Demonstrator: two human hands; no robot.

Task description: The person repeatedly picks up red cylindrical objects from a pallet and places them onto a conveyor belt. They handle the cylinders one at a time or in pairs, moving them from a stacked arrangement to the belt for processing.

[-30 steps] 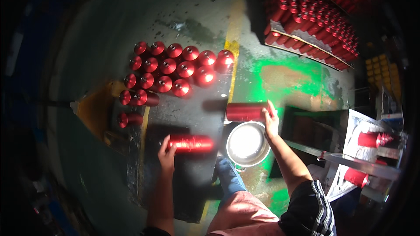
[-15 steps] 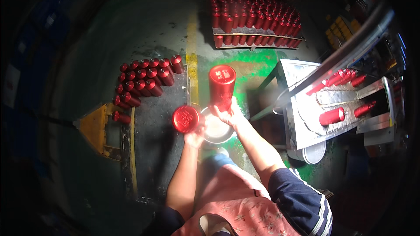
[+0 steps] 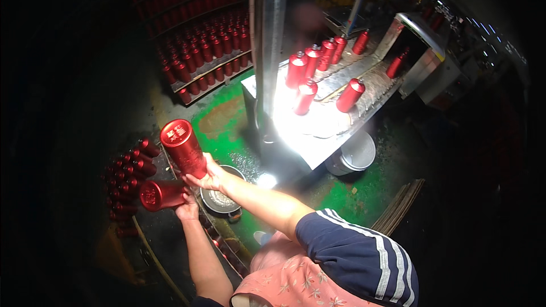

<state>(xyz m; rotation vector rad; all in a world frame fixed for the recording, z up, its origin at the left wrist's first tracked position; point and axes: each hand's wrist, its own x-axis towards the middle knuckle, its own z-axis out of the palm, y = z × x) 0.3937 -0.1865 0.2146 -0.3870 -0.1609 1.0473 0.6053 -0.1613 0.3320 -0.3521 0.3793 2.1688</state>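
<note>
My right hand [image 3: 208, 175] is closed round the narrow end of a red metal bottle [image 3: 185, 150], whose flat, embossed base tilts up toward me. Just below it, my left hand [image 3: 188, 207] grips a second red bottle [image 3: 164, 194] by its neck end. That one lies nearly level, its base facing left. Both necks are hidden by my fingers. Under my right wrist, a round metal pan [image 3: 206, 200] stands on the floor. Left of the held bottles, several red bottles [image 3: 132, 167] stand in a dim cluster.
A brightly lit metal table [image 3: 313, 150] at the right carries several upright red bottles [image 3: 350, 95] beside a conveyor opening. A vertical metal post [image 3: 266, 51] rises in front of it. Below stands a white bucket [image 3: 354, 153]. Racks of red bottles [image 3: 207, 51] fill the back left.
My view has swung right, bringing the lit table toward the middle. Both hands still hold their bottles; the left one has tipped from base-up to nearly level.
</note>
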